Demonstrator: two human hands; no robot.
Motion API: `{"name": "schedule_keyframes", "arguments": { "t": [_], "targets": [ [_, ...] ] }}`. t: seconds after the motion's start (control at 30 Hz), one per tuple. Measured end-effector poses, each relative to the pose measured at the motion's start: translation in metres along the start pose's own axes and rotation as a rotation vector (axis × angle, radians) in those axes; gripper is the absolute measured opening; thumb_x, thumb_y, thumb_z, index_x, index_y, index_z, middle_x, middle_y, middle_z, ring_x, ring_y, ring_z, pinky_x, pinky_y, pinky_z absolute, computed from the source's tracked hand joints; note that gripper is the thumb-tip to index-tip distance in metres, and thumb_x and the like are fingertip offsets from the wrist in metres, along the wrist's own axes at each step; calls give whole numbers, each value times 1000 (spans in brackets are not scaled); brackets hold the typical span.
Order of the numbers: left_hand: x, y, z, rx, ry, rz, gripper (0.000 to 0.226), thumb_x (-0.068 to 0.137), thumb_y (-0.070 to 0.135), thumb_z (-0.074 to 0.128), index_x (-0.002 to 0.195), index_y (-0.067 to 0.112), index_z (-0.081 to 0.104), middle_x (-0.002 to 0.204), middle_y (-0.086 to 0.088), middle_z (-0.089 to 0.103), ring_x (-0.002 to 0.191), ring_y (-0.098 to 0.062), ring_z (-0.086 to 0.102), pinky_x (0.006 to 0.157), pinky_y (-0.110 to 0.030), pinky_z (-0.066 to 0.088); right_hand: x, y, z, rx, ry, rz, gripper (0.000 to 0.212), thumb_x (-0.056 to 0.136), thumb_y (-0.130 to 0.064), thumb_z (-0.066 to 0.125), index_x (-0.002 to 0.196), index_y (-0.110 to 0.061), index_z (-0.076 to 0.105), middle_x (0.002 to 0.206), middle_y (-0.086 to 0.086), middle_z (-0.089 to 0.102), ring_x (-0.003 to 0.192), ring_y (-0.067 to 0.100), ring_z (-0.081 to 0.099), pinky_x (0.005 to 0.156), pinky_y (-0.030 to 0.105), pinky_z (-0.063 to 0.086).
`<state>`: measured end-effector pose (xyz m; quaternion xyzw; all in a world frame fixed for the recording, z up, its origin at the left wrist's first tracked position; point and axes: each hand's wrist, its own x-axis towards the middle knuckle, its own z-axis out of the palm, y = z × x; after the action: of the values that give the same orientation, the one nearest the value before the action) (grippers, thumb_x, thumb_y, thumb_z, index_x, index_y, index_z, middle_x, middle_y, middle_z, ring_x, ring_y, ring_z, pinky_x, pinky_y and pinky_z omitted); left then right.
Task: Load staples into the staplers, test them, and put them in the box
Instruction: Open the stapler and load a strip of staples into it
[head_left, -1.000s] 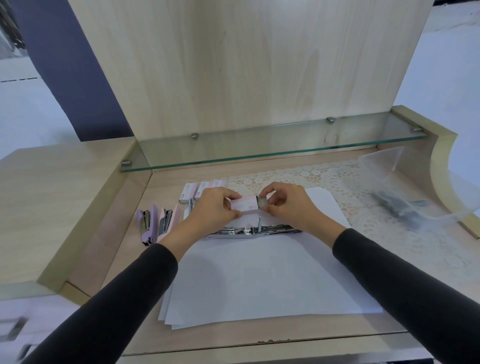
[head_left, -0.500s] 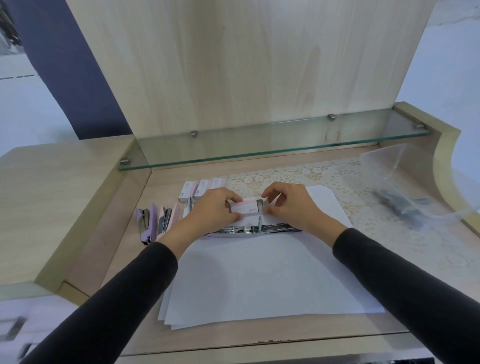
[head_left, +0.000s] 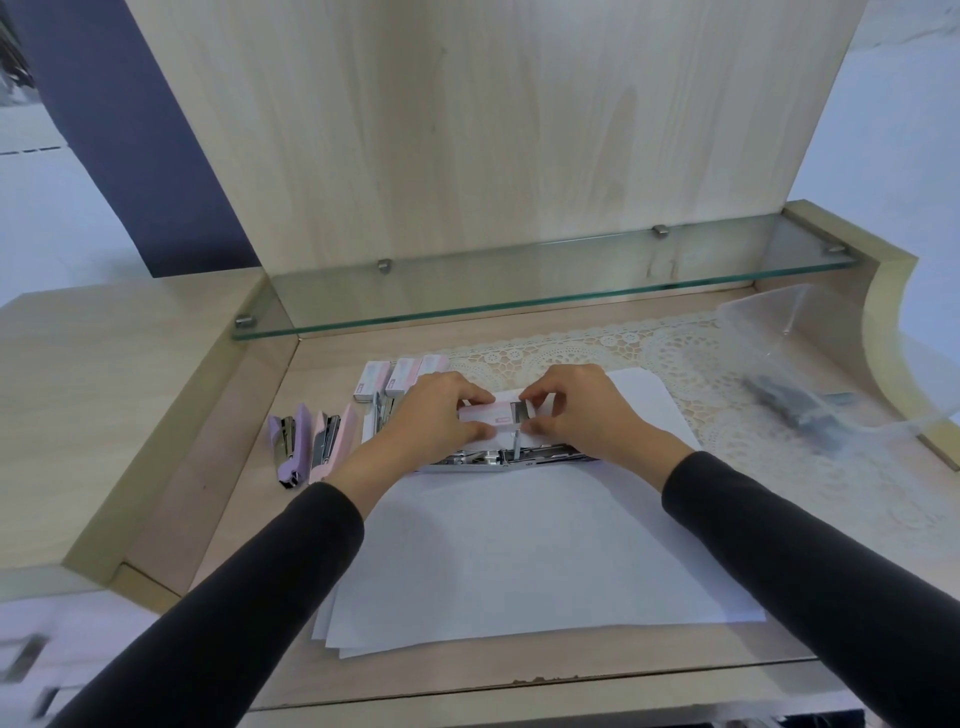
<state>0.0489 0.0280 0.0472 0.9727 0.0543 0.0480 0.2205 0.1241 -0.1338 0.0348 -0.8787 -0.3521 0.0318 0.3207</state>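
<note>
Desk (head_left: 218, 499), staple box (head_left: 491, 415) lengthwise left-right, pinched by left hand (head_left: 431, 423), right hand (head_left: 584, 413)

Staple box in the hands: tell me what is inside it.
Grey staples show at the open right end of the staple box. The left hand grips the box and the right hand pinches that end. The cardboard and the fingers hide the rest.

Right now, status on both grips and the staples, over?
Left grip holds staple box, right grip pinches its open end. Opened stapler lies on paper beneath. Nothing in the way.
</note>
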Motion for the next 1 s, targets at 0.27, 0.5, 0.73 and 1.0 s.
{"name": "schedule_keyframes", "arguments": {
  "t": [0.27, 0.5, 0.73, 1.0],
  "targets": [
    [-5, -3, -2, -9, 16, -5, 37, 78, 25, 71, 114, 16, 64, 110, -1, 61, 96, -12, 50, 78, -20, 34, -2, 5, -5, 11, 6, 12, 30, 72, -20, 75, 101, -13, 69, 97, 3, 67, 74, 9, 49, 70, 20, 36],
    [-3, 3, 1, -22, 2, 3, 33, 77, 23, 72, 109, 17, 65, 107, 1, 62, 90, -10, 49, 78, -22, 39, -2, 4, -1, 42, 1, -37, 29, 71, -26, 75, 99, -22, 69, 95, 0, 65, 61, -2, 43, 61, 18, 36],
    [-3, 3, 2, -14, 10, -15, 33, 78, 23, 72, 109, 17, 65, 106, 0, 62, 90, -11, 48, 80, -25, 39, -2, 11, 2, -8, 92, -56, 16, 78, -24, 69, 69, -11, 72, 93, 0, 68, 56, 2, 44, 63, 22, 33],
    [-5, 2, -1, -30, -7, -27, 35, 76, 24, 73, 109, 17, 65, 106, -1, 62, 89, -10, 48, 80, -24, 40, -1, 9, 3, -79, 80, -149, 14, 78, -12, 67, 89, -19, 72, 88, 2, 68, 72, 9, 44, 70, 23, 35]
  ]
}}
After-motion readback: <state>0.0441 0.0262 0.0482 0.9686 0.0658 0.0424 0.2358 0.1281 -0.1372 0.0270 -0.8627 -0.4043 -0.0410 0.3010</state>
